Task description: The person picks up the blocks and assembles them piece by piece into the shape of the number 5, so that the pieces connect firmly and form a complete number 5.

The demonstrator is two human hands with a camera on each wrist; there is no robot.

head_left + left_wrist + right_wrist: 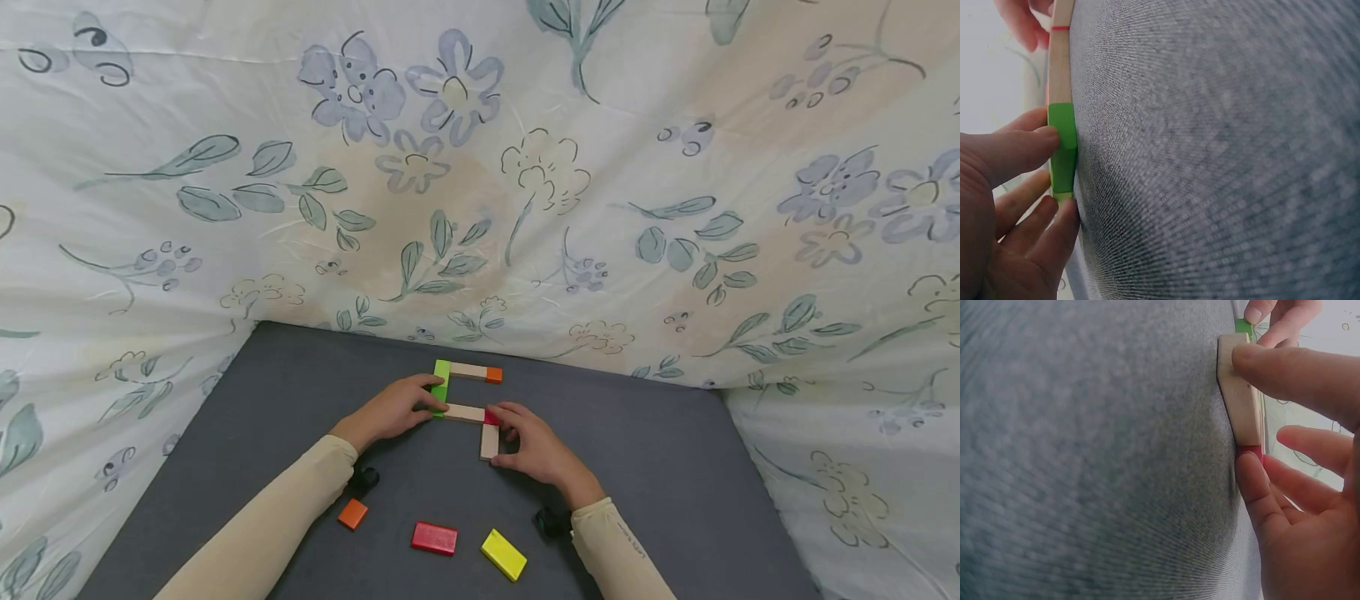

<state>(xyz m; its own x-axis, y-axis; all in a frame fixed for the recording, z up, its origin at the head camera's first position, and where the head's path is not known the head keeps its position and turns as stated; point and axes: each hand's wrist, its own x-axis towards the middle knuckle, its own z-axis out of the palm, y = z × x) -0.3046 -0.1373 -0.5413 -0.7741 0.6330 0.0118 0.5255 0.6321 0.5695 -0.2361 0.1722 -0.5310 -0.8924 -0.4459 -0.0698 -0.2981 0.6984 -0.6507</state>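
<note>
In the head view a row of small blocks lies on the dark cloth. My left hand has its thumb and fingertips against the green block at the row's left end. A plain wooden block runs from the green to a small red block. From that red block another wooden block points toward me. My right hand holds this one, thumb at its near end and fingers by the red block. The fingers partly cover the green and red pieces.
Farther back, a wooden block joins the green end to an orange block. Nearer me lie loose orange, red and yellow blocks. A flowered cloth rises behind the dark surface and at its sides.
</note>
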